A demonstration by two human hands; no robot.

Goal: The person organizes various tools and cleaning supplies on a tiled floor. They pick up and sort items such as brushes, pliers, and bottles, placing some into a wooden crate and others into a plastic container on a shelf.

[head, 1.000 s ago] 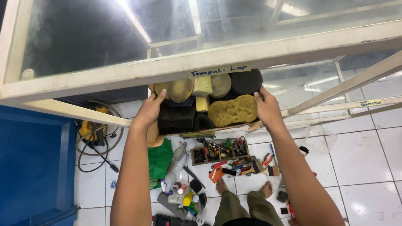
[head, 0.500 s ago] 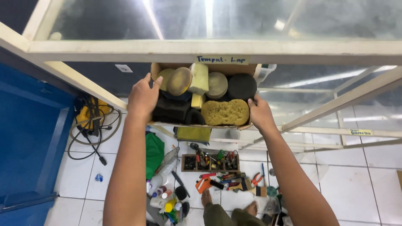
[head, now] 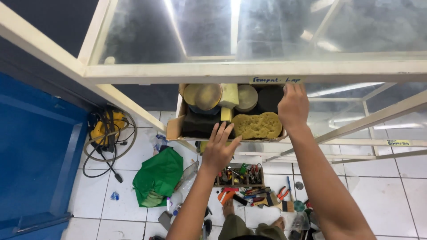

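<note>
A cardboard box point(head: 174, 127) rests on a glass shelf under a cream metal frame point(head: 249, 70). It holds round yellowish pads point(head: 208, 96), a black round pad point(head: 269, 97), a big yellow sponge point(head: 257, 125) and black foam point(head: 199, 124). My left hand point(head: 219, 149) is spread flat, fingertips against the box's front edge near the black foam. My right hand point(head: 292, 106) lies on the box's right side by the black pad, fingers curled over its far corner.
A second glass shelf point(head: 356, 133) extends to the right. On the white tile floor below lie a green bag point(head: 158, 177), a wooden tray of tools point(head: 239, 176), pliers point(head: 282, 194), coiled cable with a yellow machine point(head: 106, 133), and my bare feet. A blue panel point(head: 35, 155) stands left.
My left hand left the box's left side and now presses its front edge. My right hand moved up toward the box's far right corner. The box sits further in under the frame.
</note>
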